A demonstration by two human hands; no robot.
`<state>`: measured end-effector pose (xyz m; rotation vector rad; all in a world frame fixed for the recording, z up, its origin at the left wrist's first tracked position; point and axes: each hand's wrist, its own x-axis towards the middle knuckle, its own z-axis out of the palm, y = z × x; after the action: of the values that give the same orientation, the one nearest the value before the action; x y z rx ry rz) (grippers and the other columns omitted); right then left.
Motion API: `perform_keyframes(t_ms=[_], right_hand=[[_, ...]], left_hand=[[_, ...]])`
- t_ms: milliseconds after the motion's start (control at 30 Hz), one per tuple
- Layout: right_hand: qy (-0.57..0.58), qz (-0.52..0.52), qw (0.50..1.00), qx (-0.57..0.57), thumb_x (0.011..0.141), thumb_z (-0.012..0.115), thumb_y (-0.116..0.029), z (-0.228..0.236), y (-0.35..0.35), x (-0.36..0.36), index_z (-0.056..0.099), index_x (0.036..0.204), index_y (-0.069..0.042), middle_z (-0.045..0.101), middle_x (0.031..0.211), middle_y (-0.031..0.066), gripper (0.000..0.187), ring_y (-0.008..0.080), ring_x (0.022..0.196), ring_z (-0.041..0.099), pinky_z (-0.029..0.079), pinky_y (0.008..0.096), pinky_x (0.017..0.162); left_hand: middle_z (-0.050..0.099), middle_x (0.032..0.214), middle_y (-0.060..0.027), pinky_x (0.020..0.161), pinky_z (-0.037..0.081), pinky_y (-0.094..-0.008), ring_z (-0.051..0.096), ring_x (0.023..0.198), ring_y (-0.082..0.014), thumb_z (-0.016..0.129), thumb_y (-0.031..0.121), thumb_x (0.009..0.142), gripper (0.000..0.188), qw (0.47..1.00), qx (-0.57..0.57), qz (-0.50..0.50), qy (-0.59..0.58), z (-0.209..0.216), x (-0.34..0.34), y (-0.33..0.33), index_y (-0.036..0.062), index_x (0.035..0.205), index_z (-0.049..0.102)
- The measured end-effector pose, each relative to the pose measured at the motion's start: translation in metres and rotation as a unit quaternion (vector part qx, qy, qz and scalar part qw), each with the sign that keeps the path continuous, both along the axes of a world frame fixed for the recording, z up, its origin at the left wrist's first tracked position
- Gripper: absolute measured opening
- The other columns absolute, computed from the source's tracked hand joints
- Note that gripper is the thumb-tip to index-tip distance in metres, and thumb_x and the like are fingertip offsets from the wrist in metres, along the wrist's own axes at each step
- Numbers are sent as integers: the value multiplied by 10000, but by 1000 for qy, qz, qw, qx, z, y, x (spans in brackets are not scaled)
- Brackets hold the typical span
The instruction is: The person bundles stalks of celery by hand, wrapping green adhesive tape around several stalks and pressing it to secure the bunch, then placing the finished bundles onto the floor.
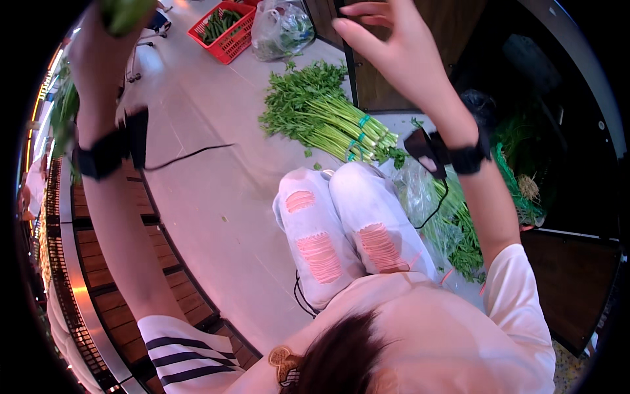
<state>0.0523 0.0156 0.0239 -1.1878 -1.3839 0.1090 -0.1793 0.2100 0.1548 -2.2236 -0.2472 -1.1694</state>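
Note:
My left hand point(98, 62) is raised at the upper left, in shadow and partly cut off by the frame. A blurred green vegetable point(126, 14) is in its grip; its kind cannot be made out. At the top right my right hand point(403, 49) is lifted with thumb and fingers apart, holding nothing. Below and left of it, bundles of leafy celery point(321, 118) lie on the floor, tied with green bands. Each wrist carries a black strap with a small device and cable.
A red basket point(226, 33) of long green vegetables and a clear plastic bag point(282, 29) stand farther off. Plastic-wrapped greens point(440, 203) lie by my right knee. A slatted wooden display stand point(131, 276) runs along the left; dark cabinets point(413, 85) stand at right.

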Motion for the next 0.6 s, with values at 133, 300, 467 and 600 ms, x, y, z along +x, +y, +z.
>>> perform_keyframes(t_ms=[133, 300, 467, 600], right_hand=[[-231, -173, 955, 75, 563, 807, -154, 18, -31, -49, 561, 1243, -129, 525, 1251, 98, 724, 278, 1125, 506, 407, 406, 952], [-395, -114, 911, -40, 741, 616, -151, -33, -43, -131, 445, 1353, -149, 491, 1231, 157, 635, 302, 1026, 541, 440, 399, 891], [-392, -86, 913, -81, 611, 741, -246, -103, -54, -131, 381, 1435, -197, 551, 1193, 144, 901, 222, 822, 584, 469, 346, 746], [-431, -127, 893, -41, 727, 618, -144, -112, -68, -105, 394, 1447, -206, 618, 900, 105, 756, 204, 671, 565, 458, 319, 634]], left_hand=[[662, 967, -113, 689, 538, -352, 665, 852, -256, 692, 81, 734, 407, 966, -45, -11, 253, -39, -23, -47, 73, 1124, 576], [619, 811, -71, 566, 504, -380, 632, 698, -276, 620, 198, 770, 230, 890, -301, 39, 341, -128, -23, -131, 105, 977, 583], [622, 862, -121, 640, 511, -425, 628, 745, -341, 772, 303, 677, 448, 797, -486, 19, 358, -189, -29, -155, 79, 970, 516], [634, 878, -142, 667, 514, -443, 634, 781, -360, 776, 326, 674, 500, 770, -535, 74, 340, -193, -10, -183, 75, 1015, 510]])
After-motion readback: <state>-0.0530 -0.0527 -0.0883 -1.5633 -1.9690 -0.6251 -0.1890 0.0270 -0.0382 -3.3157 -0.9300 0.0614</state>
